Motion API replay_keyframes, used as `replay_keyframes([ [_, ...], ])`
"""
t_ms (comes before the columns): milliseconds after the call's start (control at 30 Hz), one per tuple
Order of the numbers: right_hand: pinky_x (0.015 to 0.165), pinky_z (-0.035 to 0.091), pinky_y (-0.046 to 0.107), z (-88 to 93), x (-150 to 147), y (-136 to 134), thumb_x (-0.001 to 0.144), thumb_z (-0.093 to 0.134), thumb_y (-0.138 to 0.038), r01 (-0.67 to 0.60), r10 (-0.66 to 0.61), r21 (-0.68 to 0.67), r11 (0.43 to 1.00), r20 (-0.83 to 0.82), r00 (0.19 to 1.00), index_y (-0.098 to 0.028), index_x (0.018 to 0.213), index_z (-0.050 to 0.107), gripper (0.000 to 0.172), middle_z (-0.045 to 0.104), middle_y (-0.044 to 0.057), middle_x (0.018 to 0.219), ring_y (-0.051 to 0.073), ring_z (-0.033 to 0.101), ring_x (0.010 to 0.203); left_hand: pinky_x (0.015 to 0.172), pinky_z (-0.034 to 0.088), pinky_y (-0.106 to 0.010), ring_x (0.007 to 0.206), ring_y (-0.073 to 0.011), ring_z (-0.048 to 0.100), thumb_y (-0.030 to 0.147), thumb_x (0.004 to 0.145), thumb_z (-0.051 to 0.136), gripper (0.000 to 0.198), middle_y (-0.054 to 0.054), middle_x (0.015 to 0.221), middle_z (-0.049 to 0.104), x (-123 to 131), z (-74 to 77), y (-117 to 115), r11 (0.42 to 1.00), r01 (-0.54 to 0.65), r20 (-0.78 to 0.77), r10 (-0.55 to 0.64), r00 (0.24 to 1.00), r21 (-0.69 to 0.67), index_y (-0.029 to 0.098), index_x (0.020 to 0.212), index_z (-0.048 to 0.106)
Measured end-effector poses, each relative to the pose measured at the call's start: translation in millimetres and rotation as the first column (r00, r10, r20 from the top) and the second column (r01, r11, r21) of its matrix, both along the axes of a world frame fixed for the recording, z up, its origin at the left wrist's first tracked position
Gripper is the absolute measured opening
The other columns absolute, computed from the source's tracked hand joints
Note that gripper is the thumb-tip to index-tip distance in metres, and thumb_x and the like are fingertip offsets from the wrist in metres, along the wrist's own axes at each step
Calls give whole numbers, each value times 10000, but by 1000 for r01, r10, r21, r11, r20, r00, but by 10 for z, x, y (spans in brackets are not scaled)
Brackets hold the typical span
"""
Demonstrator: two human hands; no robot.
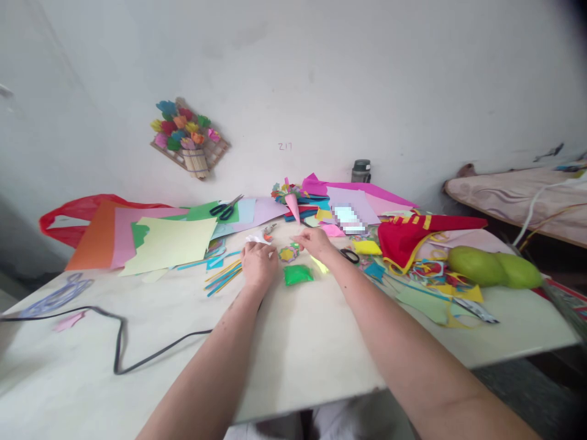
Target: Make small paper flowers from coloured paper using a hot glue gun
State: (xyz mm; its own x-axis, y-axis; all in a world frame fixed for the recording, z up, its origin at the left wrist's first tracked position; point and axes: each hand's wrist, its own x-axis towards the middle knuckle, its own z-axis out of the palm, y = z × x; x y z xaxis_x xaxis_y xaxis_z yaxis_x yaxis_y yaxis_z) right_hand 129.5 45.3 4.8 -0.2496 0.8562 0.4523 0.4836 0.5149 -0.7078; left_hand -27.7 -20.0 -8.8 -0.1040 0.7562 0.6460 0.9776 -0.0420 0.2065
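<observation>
My left hand is low over the table with its fingers curled down and partly hidden. What it may hold cannot be made out. Beside it lies a bundle of blue and yellow paper strips. Just beyond are a crumpled white piece and a small item with an orange tip. My right hand pinches something too small to name. Between the hands sits a small multicoloured paper ring. A green packet lies closer to me.
Coloured paper sheets with black-handled scissors lie at the left back. A pink paper cone stands behind. Rightward are red cloth, green fruits, a cutter and scraps. A black cable crosses the left side.
</observation>
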Motion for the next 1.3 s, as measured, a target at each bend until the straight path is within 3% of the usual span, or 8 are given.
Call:
replay_keyframes([
  [100,495,379,199,-64,11,85,673,579,-232,-15,12,-36,999,-90,996,-145,657,621,98,635,15,601,99,521,508,793,317,-364,904,-240,463,290,747,475,231,-52,805,660,-8,-7,4,1000,6,7,-6,1000,11,231,760,698],
  [267,429,356,197,-49,19,75,770,454,-298,-30,12,-104,994,-165,986,-144,654,597,240,637,27,589,80,463,418,796,314,-365,905,-239,458,281,742,481,222,-55,803,657,-11,-14,13,1000,15,21,-15,1000,19,230,758,697],
  [367,447,361,201,-25,2,24,739,505,-381,-10,2,-67,998,-116,993,-149,581,575,289,598,12,508,87,466,427,792,314,-364,904,-241,458,283,741,483,222,-55,804,660,-9,-14,15,1000,16,24,-16,1000,19,230,757,698],
  [500,509,391,210,-41,-22,28,628,632,-372,28,-28,4,1000,-93,995,-158,597,598,219,611,3,544,110,529,518,789,314,-366,906,-245,458,282,738,484,222,-56,804,661,-13,-13,14,1000,16,22,-17,1000,21,232,759,699],
  [600,528,398,215,-34,-6,45,674,598,-332,37,-37,-9,999,-76,996,-160,639,622,177,633,12,584,112,544,530,786,319,-367,900,-244,456,283,738,484,225,-58,801,662,-19,-14,18,999,18,25,-19,1000,28,226,755,701],
  [833,533,383,220,85,43,-47,805,386,-469,116,-116,-15,993,-24,993,-156,595,602,435,590,23,483,124,554,524,781,326,-372,901,-243,454,275,739,482,225,-63,815,661,-17,-12,16,999,13,42,-14,999,30,224,761,700],
  [1067,564,390,217,8,9,11,704,574,-299,124,-124,2,992,34,992,-192,738,650,136,667,3,664,129,582,622,795,325,-369,913,-242,452,276,739,489,217,-65,812,656,-19,-11,18,1000,17,64,-19,998,24,222,765,698],
  [1300,546,353,222,83,57,-40,818,390,-415,157,-157,10,988,110,981,-175,638,624,381,625,18,546,131,559,580,792,329,-371,911,-247,457,280,740,476,233,-57,826,663,-18,-8,18,1000,6,56,-7,998,22,226,768,701],
])
